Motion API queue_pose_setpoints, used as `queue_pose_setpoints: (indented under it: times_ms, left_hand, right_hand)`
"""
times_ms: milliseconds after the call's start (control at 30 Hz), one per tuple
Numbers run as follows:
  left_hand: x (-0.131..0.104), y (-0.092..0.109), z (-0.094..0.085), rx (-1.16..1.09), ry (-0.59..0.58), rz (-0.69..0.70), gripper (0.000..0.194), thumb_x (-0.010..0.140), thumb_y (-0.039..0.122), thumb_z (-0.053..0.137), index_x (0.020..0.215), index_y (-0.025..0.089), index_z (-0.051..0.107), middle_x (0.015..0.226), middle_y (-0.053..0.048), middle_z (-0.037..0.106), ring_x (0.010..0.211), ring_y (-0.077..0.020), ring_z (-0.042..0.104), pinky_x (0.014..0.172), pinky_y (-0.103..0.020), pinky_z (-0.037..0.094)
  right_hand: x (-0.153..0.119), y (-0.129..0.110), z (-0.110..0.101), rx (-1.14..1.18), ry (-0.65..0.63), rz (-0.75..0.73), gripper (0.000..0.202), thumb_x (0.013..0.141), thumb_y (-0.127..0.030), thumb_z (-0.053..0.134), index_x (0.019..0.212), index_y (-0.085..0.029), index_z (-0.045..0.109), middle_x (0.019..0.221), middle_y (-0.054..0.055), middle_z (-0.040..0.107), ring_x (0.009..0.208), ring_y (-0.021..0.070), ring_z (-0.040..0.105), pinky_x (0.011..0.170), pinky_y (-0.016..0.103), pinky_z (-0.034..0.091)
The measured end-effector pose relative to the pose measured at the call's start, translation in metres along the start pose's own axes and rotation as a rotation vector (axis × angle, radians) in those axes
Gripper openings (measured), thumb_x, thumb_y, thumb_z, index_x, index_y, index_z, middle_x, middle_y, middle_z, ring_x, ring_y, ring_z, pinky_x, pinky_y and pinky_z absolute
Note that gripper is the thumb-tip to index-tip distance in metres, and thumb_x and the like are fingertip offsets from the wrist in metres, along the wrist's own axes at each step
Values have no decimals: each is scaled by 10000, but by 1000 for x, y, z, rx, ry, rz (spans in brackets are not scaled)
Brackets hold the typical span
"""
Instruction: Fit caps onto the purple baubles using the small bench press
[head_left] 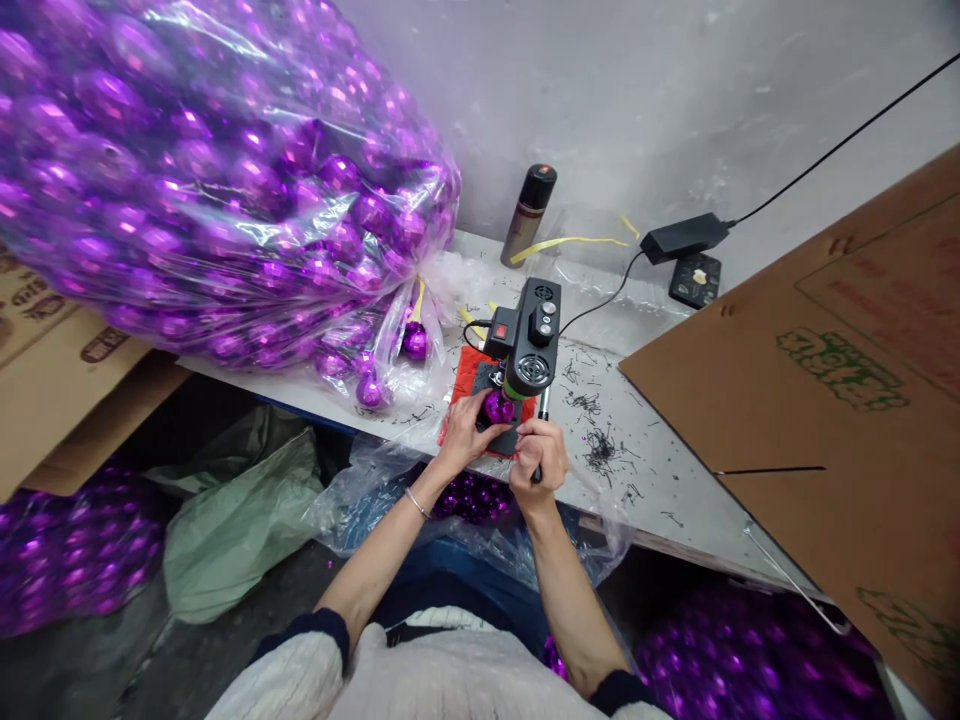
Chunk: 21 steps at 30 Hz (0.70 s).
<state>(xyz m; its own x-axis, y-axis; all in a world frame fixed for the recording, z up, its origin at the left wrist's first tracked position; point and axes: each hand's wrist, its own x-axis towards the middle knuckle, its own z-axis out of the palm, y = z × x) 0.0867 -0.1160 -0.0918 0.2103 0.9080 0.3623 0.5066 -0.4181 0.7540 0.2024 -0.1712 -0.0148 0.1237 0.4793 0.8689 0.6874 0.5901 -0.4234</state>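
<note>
A shiny purple ball (498, 408) rests under the head of a small black bench machine (534, 340), its upper side partly covered. My left hand (466, 432) is closed around the ball's near-left side with fingers and thumb. My right hand (540, 452) wraps around the black-tipped metal lever (544, 402) at the machine's right side. Beneath the machine lies a red sheet (463, 382). Clear plastic (360, 480) hangs at the table edge, and more purple balls (472, 497) sit below my hands.
A big clear bag of purple balls (247, 200) fills the left. A spray can (528, 215), a power adapter (684, 238) and a small black box (695, 280) stand by the wall. Black bits (601, 450) litter the table (660, 400). A cardboard box (832, 350) rises at right.
</note>
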Motion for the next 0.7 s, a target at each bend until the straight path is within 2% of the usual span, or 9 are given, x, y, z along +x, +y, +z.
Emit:
queue_pose_setpoints:
  times_ms: [100,467,633,700]
  left_hand:
    - [0,0,0,5,5,6,579,875,473,711,1344,178,543,1128,-110,687,1046,-256,641,909,-392,508]
    - [1,-3,1,3,-7,-5,547,874,415,719,1344,195,547,1120,-106,683,1053,-260,637,916,-402,507]
    - [2,-5,3,-15,5,-24,574,840,416,759,1326,184,560,1134,-113,684,1069,-266,638,923,-404,507]
    - [4,-6,3,-21,1,-27,572,838,415,760,1327,193,563,1136,-109,687,1070,-266,641,918,-403,511]
  right_hand:
    - [-4,4,3,-6,20,-8,197,952,-147,397,810,-221,510,801,10,603,729,141,594,721,328,482]
    - [-10,9,9,25,50,6,220,975,-188,374,786,-228,478,768,1,548,705,141,540,718,329,453]
    - [-13,12,12,16,40,-95,223,956,-151,390,769,-227,485,752,-2,557,683,138,547,700,318,454]
    - [-9,8,12,26,52,-91,241,954,-136,389,747,-227,475,736,-5,546,674,134,538,671,301,443]
